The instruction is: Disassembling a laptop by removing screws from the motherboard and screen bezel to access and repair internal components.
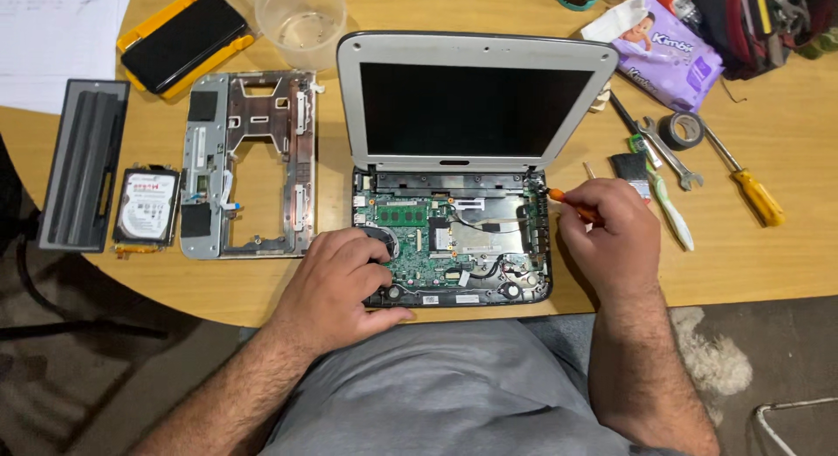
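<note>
Two hands work over the opened laptop (454,238) on the round wooden bench (786,246). The right hand (611,233) has its fingers pinched around an orange-handled screwdriver (572,205), whose long axis runs leftward and slightly up, tip at the board's right rear corner just below the hinge. The left hand (336,281), fingers curled, presses on the laptop's front left corner, steadying it.

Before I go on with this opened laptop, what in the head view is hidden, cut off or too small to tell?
- Screwdriver tip at the laptop base's right edge: too small to see what it touches.
- Circuit board's left front corner: covered by the left hand.
- Screwdriver handle: mostly buried in the right hand.
- Tool bag, top right: cut off by the frame edge.
</note>
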